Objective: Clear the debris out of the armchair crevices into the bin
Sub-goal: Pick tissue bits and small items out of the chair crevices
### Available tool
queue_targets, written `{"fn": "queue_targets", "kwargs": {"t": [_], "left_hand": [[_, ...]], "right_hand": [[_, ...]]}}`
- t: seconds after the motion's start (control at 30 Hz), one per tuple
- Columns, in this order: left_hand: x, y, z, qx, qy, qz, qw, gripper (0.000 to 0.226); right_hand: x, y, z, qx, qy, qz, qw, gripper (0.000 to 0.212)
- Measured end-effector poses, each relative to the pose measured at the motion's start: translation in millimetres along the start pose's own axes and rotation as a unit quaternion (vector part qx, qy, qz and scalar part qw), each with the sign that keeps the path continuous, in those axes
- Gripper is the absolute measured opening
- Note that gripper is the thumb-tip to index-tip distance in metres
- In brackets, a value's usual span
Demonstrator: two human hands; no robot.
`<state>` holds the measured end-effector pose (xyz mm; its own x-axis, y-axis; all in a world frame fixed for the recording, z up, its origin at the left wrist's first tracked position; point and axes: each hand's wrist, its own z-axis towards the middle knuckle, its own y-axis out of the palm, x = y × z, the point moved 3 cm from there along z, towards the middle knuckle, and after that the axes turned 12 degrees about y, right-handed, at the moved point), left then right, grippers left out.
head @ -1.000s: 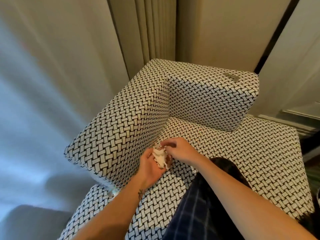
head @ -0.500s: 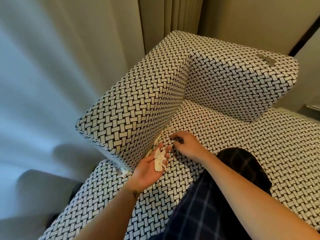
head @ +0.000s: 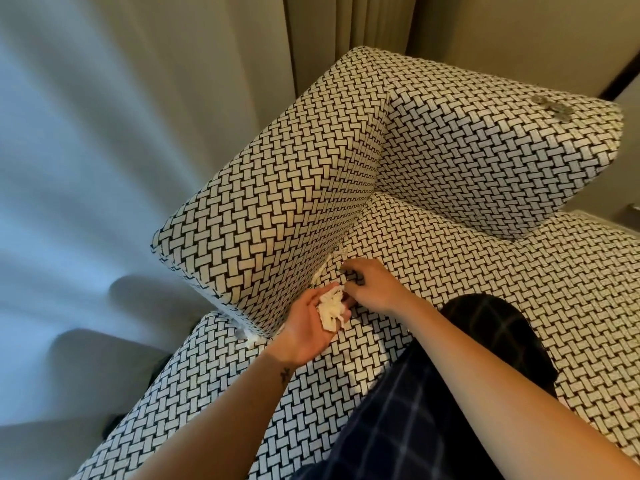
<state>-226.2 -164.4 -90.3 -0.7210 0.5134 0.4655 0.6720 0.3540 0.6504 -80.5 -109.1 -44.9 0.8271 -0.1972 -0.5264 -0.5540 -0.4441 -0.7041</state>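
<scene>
The armchair (head: 450,265) is covered in black-and-white basket-weave fabric. My left hand (head: 304,327) lies palm up on the seat beside the left armrest (head: 277,209), cupping a wad of crumpled white paper debris (head: 332,308). My right hand (head: 372,284) has its fingers curled at the crevice between seat and armrest, its fingertips against the wad; what they pinch is hidden. A pale strip of debris (head: 325,268) pokes out of the crevice just above my hands. More white scraps (head: 247,336) sit under the armrest's front corner.
Grey-white curtains (head: 104,133) hang left of the chair and beige curtains (head: 363,26) hang behind it. My knee in dark checked trousers (head: 433,393) rests on the seat. A small grey object (head: 554,107) lies on top of the backrest. No bin is in view.
The view has shifted closer and to the left. My right hand has moved back from the crevice toward the wad in my left palm.
</scene>
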Motion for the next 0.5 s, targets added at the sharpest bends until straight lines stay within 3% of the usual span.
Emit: {"fn": "queue_targets", "kwargs": {"t": [0.23,0.5], "left_hand": [[-4.4,5.1,8.3,0.053,0.019,-0.009,0.998,0.052],[0.8,-16.0,2.6,-0.039,-0.084,-0.065,0.994,0.064]], "right_hand": [[-16.2,-2.2,18.7,0.032,-0.005,-0.012,0.999,0.051],[-22.0,4.6,43.7,0.03,-0.036,-0.182,0.982,0.06]]}}
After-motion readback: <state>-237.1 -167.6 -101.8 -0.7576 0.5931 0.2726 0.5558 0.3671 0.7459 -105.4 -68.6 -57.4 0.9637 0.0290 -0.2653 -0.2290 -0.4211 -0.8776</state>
